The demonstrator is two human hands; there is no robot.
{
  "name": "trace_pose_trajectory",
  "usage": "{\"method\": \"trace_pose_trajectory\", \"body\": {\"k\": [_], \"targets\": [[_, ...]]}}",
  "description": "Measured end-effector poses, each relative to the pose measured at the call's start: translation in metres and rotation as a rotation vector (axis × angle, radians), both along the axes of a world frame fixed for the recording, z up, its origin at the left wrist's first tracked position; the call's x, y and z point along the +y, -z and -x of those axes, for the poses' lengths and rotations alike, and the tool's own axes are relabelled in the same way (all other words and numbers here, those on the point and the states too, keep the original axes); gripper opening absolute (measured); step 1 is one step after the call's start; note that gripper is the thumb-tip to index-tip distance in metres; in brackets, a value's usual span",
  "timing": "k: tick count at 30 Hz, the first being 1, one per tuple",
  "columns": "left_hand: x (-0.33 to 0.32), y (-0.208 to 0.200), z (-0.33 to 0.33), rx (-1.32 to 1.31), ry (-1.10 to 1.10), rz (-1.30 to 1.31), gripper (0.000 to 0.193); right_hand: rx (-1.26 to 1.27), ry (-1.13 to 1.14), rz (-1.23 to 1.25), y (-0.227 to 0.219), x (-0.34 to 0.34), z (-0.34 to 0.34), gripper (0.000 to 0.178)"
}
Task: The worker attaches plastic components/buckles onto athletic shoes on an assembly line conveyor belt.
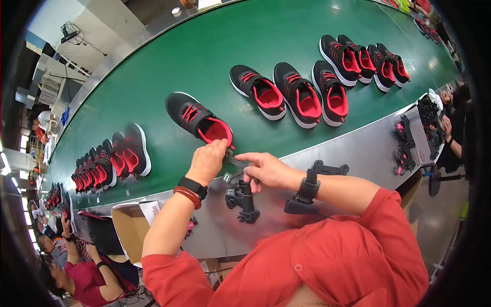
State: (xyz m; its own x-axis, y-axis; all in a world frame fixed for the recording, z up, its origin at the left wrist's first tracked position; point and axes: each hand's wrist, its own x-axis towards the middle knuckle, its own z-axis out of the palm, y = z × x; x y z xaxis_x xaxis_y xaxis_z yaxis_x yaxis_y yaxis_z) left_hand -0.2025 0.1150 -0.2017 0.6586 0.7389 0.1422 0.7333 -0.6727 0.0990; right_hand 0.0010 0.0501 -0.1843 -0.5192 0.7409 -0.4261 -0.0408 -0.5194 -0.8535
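The left hand (208,161), fingers pressed together, pinches the heel of a black, red-lined fabric shoe (190,113) just beyond them; the right hand's (268,171) curled fingers clasp black plastic hangers (248,205).

The green belt (199,56) is smooth with a soft sheen; along its near edge, the grey metal bench (276,220) looks satiny. The shoe (179,110) by that edge has a matt, cloth-like upper. Hangers (247,207): dark plastic. 1 box (127,227) at the bench's left end: matt cardboard.
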Motion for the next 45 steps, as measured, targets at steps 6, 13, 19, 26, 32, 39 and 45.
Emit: {"method": "trace_pose_trajectory", "body": {"k": [6, 13, 19, 26, 32, 39, 45], "targets": [[-0.005, 0.001, -0.003, -0.007, -0.031, -0.005, 0.006, -0.009, 0.238, -0.069, 0.005, 0.000, -0.008, 0.042], [-0.001, 0.005, -0.002, -0.015, -0.058, -0.017, 0.006, -0.011, 0.187, -0.015, 0.010, 0.010, -0.006, 0.044], [0.016, -0.009, -0.004, -0.008, -0.035, 0.013, 0.011, -0.059, -0.036, -0.013, 0.001, 0.031, -0.019, 0.042], [-0.006, -0.022, 0.016, -0.023, -0.014, 0.135, 0.063, 0.062, -0.110, 0.014, 0.012, 0.049, 0.011, 0.030], [-0.011, -0.019, 0.032, 0.022, 0.057, 0.096, 0.068, -0.546, -0.145, -0.869, -0.013, 0.058, -0.003, 0.032], [0.009, -0.021, 0.048, -0.112, -0.111, 0.255, 0.056, -1.464, -0.533, -1.494, -0.038, 0.111, -0.050, 0.014], [0.022, -0.047, 0.036, -0.050, -0.336, 0.466, 0.048, -1.076, -0.468, -1.617, -0.006, 0.147, -0.040, 0.021]]}}
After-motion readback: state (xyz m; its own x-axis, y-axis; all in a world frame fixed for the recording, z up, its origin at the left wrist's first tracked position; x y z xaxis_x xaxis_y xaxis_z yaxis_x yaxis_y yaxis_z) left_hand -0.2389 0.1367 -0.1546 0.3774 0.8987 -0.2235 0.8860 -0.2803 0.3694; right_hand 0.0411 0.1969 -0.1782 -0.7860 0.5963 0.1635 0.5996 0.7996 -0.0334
